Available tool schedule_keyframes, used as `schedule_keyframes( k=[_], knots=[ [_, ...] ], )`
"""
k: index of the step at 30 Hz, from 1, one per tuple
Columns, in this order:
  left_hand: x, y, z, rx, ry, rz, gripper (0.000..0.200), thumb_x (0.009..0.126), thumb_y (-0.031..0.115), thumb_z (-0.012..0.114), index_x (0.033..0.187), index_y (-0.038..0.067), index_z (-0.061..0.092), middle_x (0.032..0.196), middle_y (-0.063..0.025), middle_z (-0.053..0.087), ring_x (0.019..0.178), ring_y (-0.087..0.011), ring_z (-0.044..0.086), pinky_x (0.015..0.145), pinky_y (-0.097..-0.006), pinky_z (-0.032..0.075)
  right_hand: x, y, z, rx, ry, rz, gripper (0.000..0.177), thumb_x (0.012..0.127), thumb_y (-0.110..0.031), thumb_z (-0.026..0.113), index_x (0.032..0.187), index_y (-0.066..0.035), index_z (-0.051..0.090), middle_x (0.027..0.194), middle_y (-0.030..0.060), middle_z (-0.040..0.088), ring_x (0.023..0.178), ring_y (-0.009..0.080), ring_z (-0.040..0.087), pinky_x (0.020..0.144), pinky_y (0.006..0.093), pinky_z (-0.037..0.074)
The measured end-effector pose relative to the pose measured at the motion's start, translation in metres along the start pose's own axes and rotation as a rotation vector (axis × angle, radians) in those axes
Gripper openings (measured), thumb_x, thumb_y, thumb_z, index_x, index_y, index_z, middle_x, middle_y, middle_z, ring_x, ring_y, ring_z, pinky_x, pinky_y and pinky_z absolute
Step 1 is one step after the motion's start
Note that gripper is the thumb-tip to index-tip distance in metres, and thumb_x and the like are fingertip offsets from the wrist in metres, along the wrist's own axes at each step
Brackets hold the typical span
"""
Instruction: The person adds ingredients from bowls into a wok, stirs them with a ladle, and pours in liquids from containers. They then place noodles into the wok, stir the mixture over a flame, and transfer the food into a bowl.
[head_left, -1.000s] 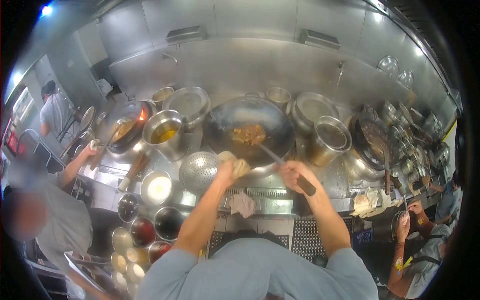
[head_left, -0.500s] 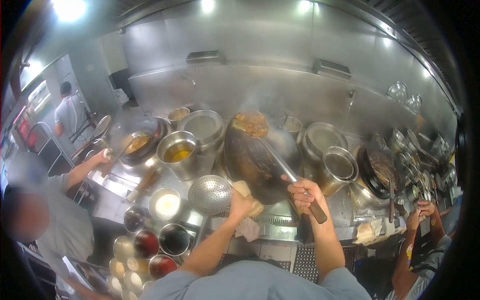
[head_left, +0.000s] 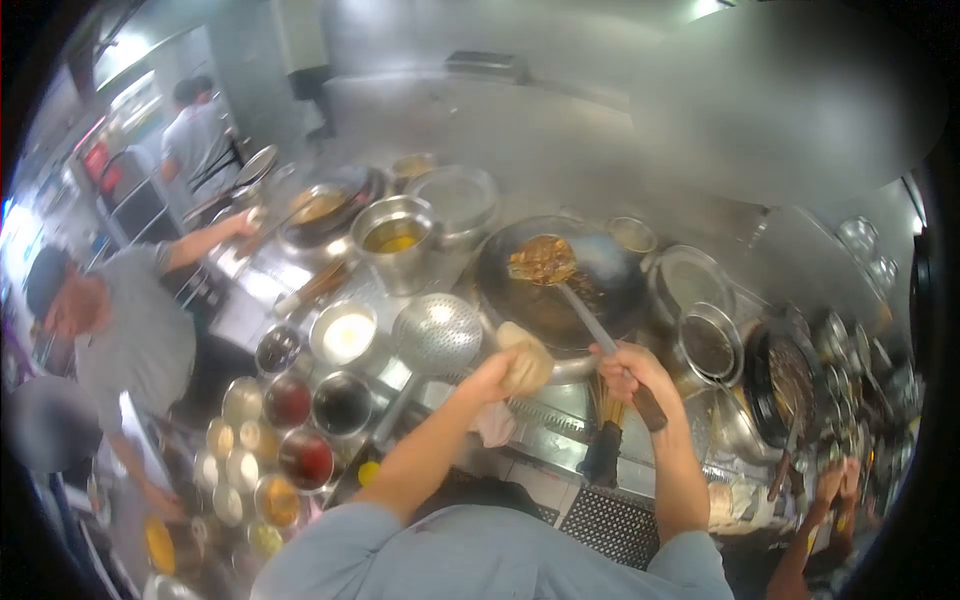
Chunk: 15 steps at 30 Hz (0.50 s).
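A big dark wok (head_left: pixel 528 312) sits ahead of the person, a perforated skimmer (head_left: pixel 437 335) just left. A long ladle (head_left: pixel 590 318) slants in to brown food (head_left: pixel 543 260) at the wok's far left; the right hand (head_left: pixel 635 372) curls tightly round it. The left hand (head_left: pixel 492 378) clutches a cloth (head_left: pixel 530 355) by the near-left rim.

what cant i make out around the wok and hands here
All in the head view:
- Wok rim near the left hand: hidden by the cloth
- Ladle bowl: covered by food
- The food's ingredients: too small, blurred
- Right palm: hidden by the right hand's own back and fingers
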<state>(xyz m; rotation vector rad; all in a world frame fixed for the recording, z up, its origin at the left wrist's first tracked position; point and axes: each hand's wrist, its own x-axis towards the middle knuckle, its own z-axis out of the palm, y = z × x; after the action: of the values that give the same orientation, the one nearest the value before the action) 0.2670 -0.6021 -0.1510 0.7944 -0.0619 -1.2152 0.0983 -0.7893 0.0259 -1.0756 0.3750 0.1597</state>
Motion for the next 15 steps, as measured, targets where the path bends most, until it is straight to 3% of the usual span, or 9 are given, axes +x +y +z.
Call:
schedule_keyframes(
  k=[4, 7, 8, 11, 13, 15],
  knots=[
    [-0.134, -0.064, -0.084, 0.435, 0.177, -0.101, 0.065, 0.087, 0.031, 0.069, 0.137, 0.002, 0.039, 0.128, -0.0112, 0.053, 0.109, -0.0216, 0.057, 0.089, -0.0348, 0.049, -0.014, 0.011, -0.004, -0.091, -0.033, 0.116, 0.039, 0.082, -0.005, 0.054, 0.121, 0.001, 0.05, 0.059, -0.0023, 0.043, 0.034, 0.0041, 0.034, 0.029, 0.022, 0.027],
    [-0.265, -0.13, -0.113, 0.548, 0.228, -0.14, 0.071, 0.083, 0.03, 0.073, 0.138, 0.001, 0.037, 0.124, -0.0083, 0.054, 0.108, -0.0195, 0.054, 0.09, -0.0317, 0.046, -0.026, 0.022, 0.018, -0.179, -0.066, 0.244, 0.043, 0.082, -0.005, 0.055, 0.123, 0.0, 0.048, 0.057, -0.0005, 0.043, 0.031, 0.0062, 0.034, 0.026, 0.0236, 0.027],
    [-0.298, -0.168, -0.138, 0.368, 0.225, -0.256, 0.061, 0.081, 0.029, 0.076, 0.127, 0.004, 0.045, 0.108, -0.0071, 0.055, 0.101, -0.0191, 0.055, 0.088, -0.0347, 0.049, -0.026, 0.03, 0.023, -0.179, -0.145, 0.303, 0.045, 0.082, -0.006, 0.055, 0.126, 0.0, 0.046, 0.057, -0.0001, 0.043, 0.03, 0.0069, 0.034, 0.026, 0.0241, 0.027],
    [-0.388, -0.222, -0.093, 0.275, 0.424, -0.277, 0.059, 0.081, 0.029, 0.076, 0.124, 0.006, 0.044, 0.104, -0.0056, 0.053, 0.099, -0.0195, 0.053, 0.084, -0.0367, 0.05, -0.019, 0.058, 0.038, -0.183, -0.361, 0.445, 0.051, 0.082, -0.006, 0.055, 0.131, 0.0, 0.04, 0.056, 0.0008, 0.039, 0.029, 0.0092, 0.034, 0.025, 0.0268, 0.028],
    [-0.413, -0.305, -0.092, 0.133, 0.559, -0.163, 0.072, 0.077, 0.034, 0.079, 0.13, 0.006, 0.04, 0.113, -0.0074, 0.053, 0.107, -0.0203, 0.051, 0.086, -0.0367, 0.049, -0.015, 0.071, 0.063, -0.25, -0.515, 0.575, 0.053, 0.084, -0.006, 0.053, 0.133, -0.001, 0.036, 0.055, 0.0016, 0.037, 0.028, 0.0107, 0.034, 0.025, 0.0288, 0.03],
    [-0.422, -0.333, -0.064, -0.003, 0.689, -0.063, 0.077, 0.075, 0.038, 0.08, 0.132, 0.006, 0.039, 0.117, -0.0082, 0.053, 0.112, -0.0207, 0.05, 0.091, -0.0369, 0.046, -0.002, 0.094, 0.082, -0.267, -0.695, 0.655, 0.053, 0.086, -0.009, 0.053, 0.135, -0.002, 0.033, 0.055, 0.0018, 0.036, 0.028, 0.0109, 0.034, 0.025, 0.0299, 0.03]
  ],
)
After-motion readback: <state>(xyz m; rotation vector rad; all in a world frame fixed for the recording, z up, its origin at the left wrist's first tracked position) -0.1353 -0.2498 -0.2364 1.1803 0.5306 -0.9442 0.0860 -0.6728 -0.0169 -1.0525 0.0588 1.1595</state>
